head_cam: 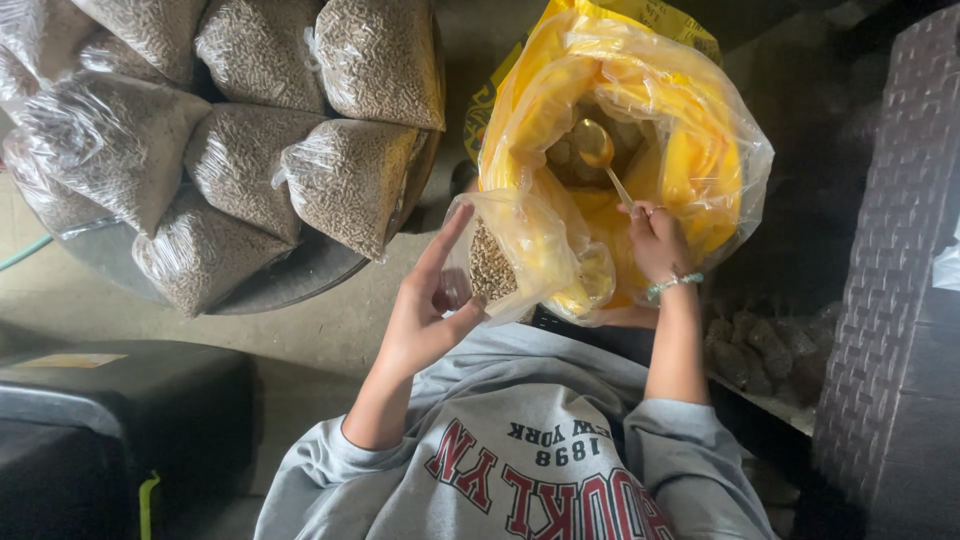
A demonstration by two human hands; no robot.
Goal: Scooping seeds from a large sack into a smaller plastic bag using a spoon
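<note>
My left hand (425,310) holds a small clear plastic bag (492,262) partly filled with brown pellets, its mouth held open beside the big sack. My right hand (655,240) grips the handle of a metal spoon (598,148) whose bowl sits down inside the large yellow sack (700,150). The sack is lined with clear plastic and holds brown pellets at its bottom. A beaded bracelet circles my right wrist.
Several filled clear bags of pellets (240,130) lie piled in a round metal basin (300,275) at the upper left. A black case (110,420) sits at the lower left. A dark textured panel (890,300) stands at the right.
</note>
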